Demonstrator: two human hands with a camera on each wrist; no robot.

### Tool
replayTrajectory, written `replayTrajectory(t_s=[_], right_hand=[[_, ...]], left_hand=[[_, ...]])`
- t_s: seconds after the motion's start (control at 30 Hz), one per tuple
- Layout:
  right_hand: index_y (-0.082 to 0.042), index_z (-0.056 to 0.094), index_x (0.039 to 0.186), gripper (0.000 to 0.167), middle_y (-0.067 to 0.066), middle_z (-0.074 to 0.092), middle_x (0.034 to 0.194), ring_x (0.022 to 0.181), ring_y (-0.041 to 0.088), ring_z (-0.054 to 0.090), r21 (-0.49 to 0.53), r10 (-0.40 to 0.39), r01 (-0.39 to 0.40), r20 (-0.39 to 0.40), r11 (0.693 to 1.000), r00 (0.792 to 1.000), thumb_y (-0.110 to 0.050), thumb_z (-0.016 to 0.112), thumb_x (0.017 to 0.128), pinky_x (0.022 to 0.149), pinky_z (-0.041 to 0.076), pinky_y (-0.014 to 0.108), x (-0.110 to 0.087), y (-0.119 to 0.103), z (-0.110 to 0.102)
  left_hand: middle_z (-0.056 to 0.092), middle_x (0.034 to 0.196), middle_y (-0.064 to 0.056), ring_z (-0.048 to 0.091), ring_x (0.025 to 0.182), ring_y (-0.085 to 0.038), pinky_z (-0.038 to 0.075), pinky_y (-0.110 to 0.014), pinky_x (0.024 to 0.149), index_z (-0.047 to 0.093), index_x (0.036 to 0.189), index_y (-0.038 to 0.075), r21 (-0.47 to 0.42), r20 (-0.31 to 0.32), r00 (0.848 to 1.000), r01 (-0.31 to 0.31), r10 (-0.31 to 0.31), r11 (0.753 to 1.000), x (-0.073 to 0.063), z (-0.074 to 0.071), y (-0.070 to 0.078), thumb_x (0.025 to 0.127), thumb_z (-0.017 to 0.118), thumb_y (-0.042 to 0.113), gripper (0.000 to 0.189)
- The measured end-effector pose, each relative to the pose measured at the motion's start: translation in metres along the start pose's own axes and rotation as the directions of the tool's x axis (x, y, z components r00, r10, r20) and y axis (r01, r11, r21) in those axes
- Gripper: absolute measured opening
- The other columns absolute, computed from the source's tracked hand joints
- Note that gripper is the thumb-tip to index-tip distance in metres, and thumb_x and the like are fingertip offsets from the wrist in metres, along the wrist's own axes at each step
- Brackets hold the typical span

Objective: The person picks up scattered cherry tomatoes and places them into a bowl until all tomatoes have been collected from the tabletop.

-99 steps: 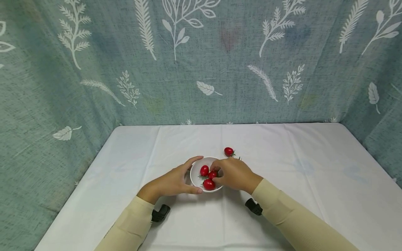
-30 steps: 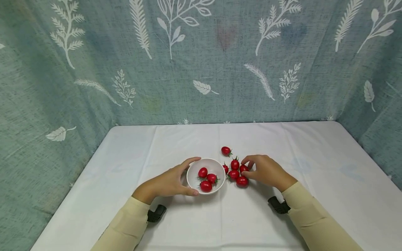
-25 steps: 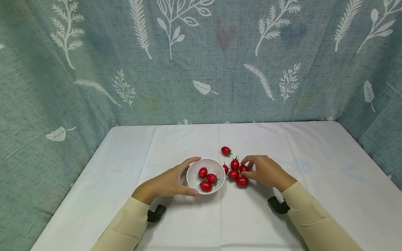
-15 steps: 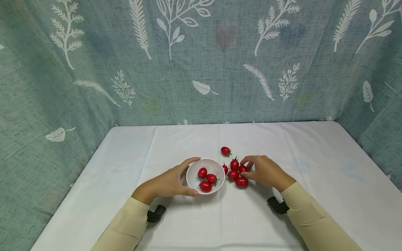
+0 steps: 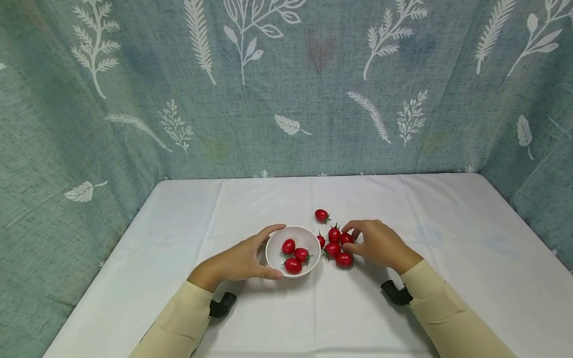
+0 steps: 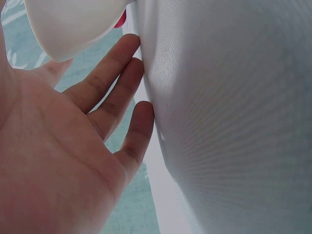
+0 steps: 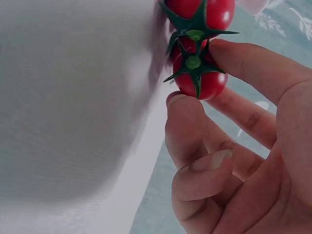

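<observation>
My left hand [image 5: 239, 259] holds the left side of a white bowl [image 5: 303, 237], thumb at the near rim and index finger at the far rim. Three cherry tomatoes [image 5: 293, 265] with green stems lie inside it. In the left wrist view the other fingers [image 6: 139, 129] spread beneath the bowl [image 6: 73, 22], near the cloth. Right of the bowl, my right hand [image 5: 378, 243] pinches a cherry tomato [image 7: 207, 85] between thumb and finger, at the right side of a small cluster. Another cherry tomato [image 7: 222, 12] sits right against it in the right wrist view.
Several cherry tomatoes [image 5: 333, 249] are bunched beside the bowl's right rim. A single cherry tomato [image 5: 321, 215] lies apart, farther back. A white cloth [image 5: 385, 199] covers the table, and a green leaf-patterned curtain [image 5: 335, 119] stands behind it and along the sides.
Over three seconds my right hand let go of a cherry tomato in the bowl and moved right to another in the cluster. Lately both hands have stayed nearly still; the left keeps holding the bowl.
</observation>
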State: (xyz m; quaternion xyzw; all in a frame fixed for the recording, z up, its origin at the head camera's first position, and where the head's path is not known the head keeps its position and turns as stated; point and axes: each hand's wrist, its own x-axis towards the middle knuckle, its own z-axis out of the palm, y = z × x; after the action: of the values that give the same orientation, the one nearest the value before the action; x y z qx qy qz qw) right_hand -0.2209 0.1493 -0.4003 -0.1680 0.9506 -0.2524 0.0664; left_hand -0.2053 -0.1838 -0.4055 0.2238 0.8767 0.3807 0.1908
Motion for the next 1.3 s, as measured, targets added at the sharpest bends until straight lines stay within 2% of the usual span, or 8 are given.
replayTrajectory(t_s=[0.33,0.63,0.9,1.0,1.2,1.3], right_hand=[[-0.017,0.072,0.114,0.035,0.0,0.071,0.092,0.074,0.014,0.056,-0.029,-0.024,0.022,-0.051,0.999,0.998,-0.026,0.083,0.082,0.063,0.046,0.029,-0.005,-0.011,-0.002],[-0.017,0.072,0.114,0.032,0.0,0.072,0.094,0.068,0.011,0.053,-0.008,-0.117,0.117,-0.128,0.993,0.985,-0.021,0.081,0.083,0.06,0.044,0.027,-0.012,-0.021,-0.003],[-0.014,0.071,0.118,0.035,-0.003,0.073,0.098,0.089,0.018,0.067,-0.027,-0.174,0.171,-0.162,0.985,0.971,-0.02,0.081,0.085,0.076,0.052,0.033,-0.015,-0.032,-0.001],[-0.013,0.071,0.119,0.036,-0.003,0.073,0.1,0.085,0.016,0.065,-0.032,-0.215,0.213,-0.19,0.977,0.958,-0.019,0.081,0.085,0.073,0.051,0.03,-0.016,-0.035,0.0],[-0.015,0.071,0.121,0.038,-0.003,0.072,0.11,0.06,0.005,0.051,-0.014,-0.258,0.262,-0.244,0.965,0.935,-0.021,0.081,0.085,0.06,0.046,0.021,-0.02,-0.042,0.001],[-0.016,0.07,0.122,0.039,-0.003,0.071,0.109,0.058,0.004,0.049,0.003,-0.278,0.289,-0.255,0.957,0.926,-0.021,0.08,0.085,0.058,0.046,0.02,-0.02,-0.048,0.003]], left_hand=[[0.05,0.149,0.0,0.042,0.142,-0.023,0.024,-0.058,0.118,0.026,0.156,0.034,0.007,-0.014,1.0,0.0,0.0,1.0,0.001,0.001,-0.001,0.069,0.092,0.041,0.109],[0.05,0.149,0.0,0.042,0.142,-0.023,0.024,-0.058,0.119,0.025,0.157,0.034,0.005,-0.01,1.0,0.003,-0.003,1.0,0.001,0.001,0.0,0.069,0.092,0.041,0.11],[0.049,0.15,0.001,0.041,0.142,-0.02,0.024,-0.056,0.119,0.026,0.157,0.033,0.003,-0.007,1.0,-0.001,0.001,1.0,-0.001,0.0,0.0,0.07,0.091,0.041,0.109],[0.05,0.149,0.001,0.042,0.142,-0.02,0.024,-0.056,0.119,0.025,0.157,0.033,0.002,-0.007,1.0,-0.004,0.004,1.0,-0.001,0.0,0.0,0.07,0.091,0.041,0.11],[0.048,0.15,0.003,0.041,0.143,-0.02,0.025,-0.056,0.119,0.025,0.157,0.034,-0.002,-0.002,1.0,-0.002,0.002,1.0,-0.001,0.001,0.001,0.07,0.091,0.042,0.109],[0.049,0.15,0.004,0.041,0.142,-0.018,0.026,-0.055,0.118,0.025,0.157,0.035,-0.003,-0.002,1.0,-0.005,0.005,1.0,-0.002,0.0,0.001,0.07,0.091,0.043,0.109]])
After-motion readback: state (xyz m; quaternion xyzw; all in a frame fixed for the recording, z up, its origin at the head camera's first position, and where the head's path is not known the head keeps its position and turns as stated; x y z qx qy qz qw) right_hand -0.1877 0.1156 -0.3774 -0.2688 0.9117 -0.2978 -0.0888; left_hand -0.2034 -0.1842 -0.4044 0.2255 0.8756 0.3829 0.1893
